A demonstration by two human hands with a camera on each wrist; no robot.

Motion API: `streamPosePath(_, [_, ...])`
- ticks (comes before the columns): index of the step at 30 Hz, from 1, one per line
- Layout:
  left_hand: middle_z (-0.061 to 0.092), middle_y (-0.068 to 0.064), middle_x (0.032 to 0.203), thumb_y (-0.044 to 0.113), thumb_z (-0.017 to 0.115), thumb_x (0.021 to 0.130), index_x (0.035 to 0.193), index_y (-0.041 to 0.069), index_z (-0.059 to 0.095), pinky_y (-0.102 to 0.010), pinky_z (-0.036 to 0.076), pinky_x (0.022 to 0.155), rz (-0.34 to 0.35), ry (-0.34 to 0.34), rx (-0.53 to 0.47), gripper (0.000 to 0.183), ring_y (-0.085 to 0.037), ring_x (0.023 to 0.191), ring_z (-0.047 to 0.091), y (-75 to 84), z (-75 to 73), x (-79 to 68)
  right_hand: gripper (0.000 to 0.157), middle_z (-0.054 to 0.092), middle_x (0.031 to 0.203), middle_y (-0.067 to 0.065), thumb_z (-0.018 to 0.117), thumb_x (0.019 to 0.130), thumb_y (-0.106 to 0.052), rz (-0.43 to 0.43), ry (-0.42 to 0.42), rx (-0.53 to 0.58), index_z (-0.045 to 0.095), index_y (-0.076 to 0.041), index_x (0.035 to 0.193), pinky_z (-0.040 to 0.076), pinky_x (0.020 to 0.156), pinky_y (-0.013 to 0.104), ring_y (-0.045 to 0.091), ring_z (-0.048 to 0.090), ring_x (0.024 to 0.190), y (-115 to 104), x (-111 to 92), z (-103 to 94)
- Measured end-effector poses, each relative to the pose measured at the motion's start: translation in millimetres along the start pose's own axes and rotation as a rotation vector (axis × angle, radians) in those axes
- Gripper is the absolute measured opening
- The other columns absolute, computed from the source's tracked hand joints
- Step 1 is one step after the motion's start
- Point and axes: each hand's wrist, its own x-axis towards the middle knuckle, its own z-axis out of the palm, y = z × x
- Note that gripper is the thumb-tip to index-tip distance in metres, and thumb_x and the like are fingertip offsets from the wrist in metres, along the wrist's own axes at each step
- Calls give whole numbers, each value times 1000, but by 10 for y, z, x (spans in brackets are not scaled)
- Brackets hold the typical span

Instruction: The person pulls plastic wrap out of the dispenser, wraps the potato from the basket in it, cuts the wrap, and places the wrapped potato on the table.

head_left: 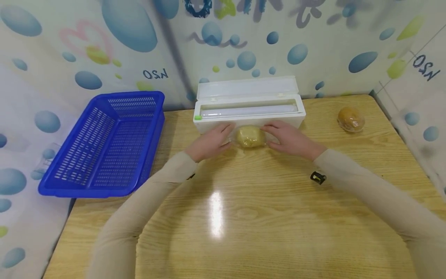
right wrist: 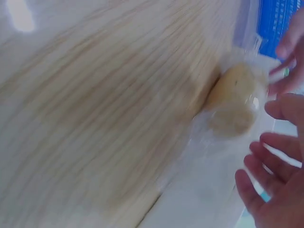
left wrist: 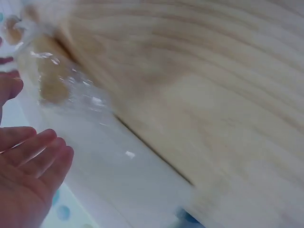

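A pale yellow potato (head_left: 250,136) wrapped in clear cling film sits against the front of a white cling film dispenser (head_left: 249,116). My left hand (head_left: 211,142) is at the potato's left, and my right hand (head_left: 292,138) is at its right. The left wrist view shows my left hand (left wrist: 31,178) with its fingers extended, apart from the film-covered potato (left wrist: 52,73). Seen from the right wrist, my right hand (right wrist: 280,180) has loosely spread fingers beside the potato (right wrist: 233,99). Loose film sticks out from the potato's ends.
The dispenser's lid (head_left: 247,88) is raised, showing the film roll (head_left: 249,111) inside. A blue plastic basket (head_left: 156,143) stands at the left. At the back right lies an orange-brown round item (head_left: 350,119) in film. A patterned wall covering borders the wooden table (head_left: 265,224).
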Motion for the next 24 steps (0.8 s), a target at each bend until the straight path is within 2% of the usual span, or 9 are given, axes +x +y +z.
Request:
streamPosePath(2, [39,-20,130,25,58,87,133,-6,31,-34,31,97,13,8,17,61,-29,118,39,51,11,99,55,49,117,17,67,78,-23,9,-7,-46,48,5,122,33,93,40,30,44,109,-47,87,50])
streamPosePath(5, [40,-18,129,31,58,86,133,-4,32,-33,33,95,15,-21,58,64,-27,116,41,129,52,222,64,49,118,17,72,74,-30,25,-17,-91,48,5,122,33,94,40,30,45,109,-101,186,122])
streamPosePath(8, [42,-15,125,35,57,86,131,-2,36,-32,36,93,11,-33,102,62,-25,112,43,180,106,284,63,50,116,17,74,72,-28,27,-5,-106,50,6,119,35,93,39,30,46,107,-132,229,174])
streamPosePath(13, [46,-10,115,28,60,85,116,2,46,-32,38,88,0,-28,108,43,-21,105,45,211,126,299,53,53,112,16,75,71,-17,-4,59,-73,53,4,114,39,89,38,29,48,104,-151,223,213])
streamPosePath(17, [49,-6,101,24,62,84,103,4,46,-31,39,81,7,-51,77,32,-19,94,48,214,96,283,52,54,110,14,75,71,-19,-43,78,-65,55,3,114,40,87,38,28,50,102,-172,222,221])
streamPosePath(21, [50,-6,94,21,63,83,104,3,46,-31,42,76,-9,-84,10,32,-19,86,49,210,56,243,53,54,111,14,75,71,-20,-53,56,-14,54,3,114,38,89,38,28,49,103,-195,234,210])
streamPosePath(24, [50,-7,98,19,63,83,110,1,46,-31,42,77,-20,-101,-25,37,-19,88,50,205,39,221,53,52,114,13,75,72,-18,-43,34,62,54,2,116,37,90,37,26,47,105,-193,235,195])
